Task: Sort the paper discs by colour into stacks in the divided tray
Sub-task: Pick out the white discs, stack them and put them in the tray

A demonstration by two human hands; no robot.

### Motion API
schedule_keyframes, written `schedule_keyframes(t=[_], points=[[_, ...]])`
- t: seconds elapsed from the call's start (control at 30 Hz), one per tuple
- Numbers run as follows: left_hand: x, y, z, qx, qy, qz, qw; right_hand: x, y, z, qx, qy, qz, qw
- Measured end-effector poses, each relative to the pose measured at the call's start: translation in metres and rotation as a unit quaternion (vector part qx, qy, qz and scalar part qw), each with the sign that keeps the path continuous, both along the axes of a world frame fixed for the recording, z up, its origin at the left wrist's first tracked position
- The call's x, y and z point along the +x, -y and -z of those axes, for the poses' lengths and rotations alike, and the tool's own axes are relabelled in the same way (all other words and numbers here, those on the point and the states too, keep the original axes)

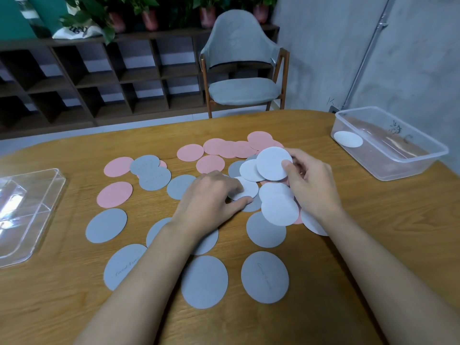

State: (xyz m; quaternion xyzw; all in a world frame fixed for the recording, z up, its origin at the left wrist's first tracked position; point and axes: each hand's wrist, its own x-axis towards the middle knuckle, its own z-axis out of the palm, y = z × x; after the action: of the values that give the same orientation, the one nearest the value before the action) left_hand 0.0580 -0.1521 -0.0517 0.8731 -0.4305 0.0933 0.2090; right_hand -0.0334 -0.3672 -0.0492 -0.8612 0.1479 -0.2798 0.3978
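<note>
Head view: I see the right hand (pixel 308 180) pinching a raised white disc (pixel 273 163) between its thumb and curled fingers. It holds the disc tilted above the pile in the middle of the table (pixel 373 232). The left hand (pixel 211 195) is just to its left. Its fingers curl over a flat white disc (pixel 246 188) and its thumb sits at that disc's near edge, pinching it where it lies among the others. More white discs (pixel 280 210) overlap one another just on the near side of the raised one. Pink discs (pixel 190 152) lie mostly on the far side of the spread, and grey discs (pixel 204 281) mostly on the near side, some of them overlapping. The divided tray (pixel 37 195), of clear plastic, sits at the table's left edge, well apart from both hands. At the far right a clear tub (pixel 410 165) holds a lone white disc (pixel 348 139). A grey chair (pixel 242 63) stands beyond the table.
</note>
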Motion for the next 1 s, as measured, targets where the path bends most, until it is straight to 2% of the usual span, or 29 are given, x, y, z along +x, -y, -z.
schedule_keyframes(t=[0.1, 0.3, 0.37, 0.43, 0.53, 0.63, 0.9, 0.97, 1.0], points=[[-0.003, -0.002, -0.006, 0.016, 0.032, 0.027, 0.999, 0.000, -0.001, 0.001, 0.002, 0.004, -0.008, 1.000], [-0.011, 0.002, -0.008, -0.100, 0.106, 0.016, 0.989, 0.000, -0.006, 0.000, 0.052, 0.020, -0.038, 0.998], [-0.012, 0.003, -0.008, -0.145, 0.075, 0.011, 0.987, 0.000, -0.008, 0.000, 0.064, 0.023, -0.045, 0.997], [-0.011, 0.004, -0.008, -0.200, -0.007, -0.002, 0.980, -0.001, -0.009, -0.001, 0.062, 0.020, -0.052, 0.997], [-0.013, 0.008, -0.008, -0.264, -0.136, -0.048, 0.954, -0.003, -0.012, -0.003, 0.070, 0.018, -0.068, 0.995], [-0.012, 0.012, -0.004, -0.312, -0.212, -0.077, 0.923, -0.003, -0.015, -0.003, 0.082, 0.003, -0.095, 0.992], [-0.005, 0.017, 0.003, -0.385, -0.315, -0.098, 0.862, -0.003, -0.019, -0.005, 0.050, -0.011, -0.141, 0.989], [-0.007, 0.018, 0.003, -0.376, -0.297, -0.088, 0.873, -0.002, -0.018, -0.004, 0.029, -0.008, -0.119, 0.992], [-0.008, 0.018, 0.004, -0.349, -0.266, -0.078, 0.895, -0.002, -0.015, -0.004, 0.029, -0.001, -0.103, 0.994]])
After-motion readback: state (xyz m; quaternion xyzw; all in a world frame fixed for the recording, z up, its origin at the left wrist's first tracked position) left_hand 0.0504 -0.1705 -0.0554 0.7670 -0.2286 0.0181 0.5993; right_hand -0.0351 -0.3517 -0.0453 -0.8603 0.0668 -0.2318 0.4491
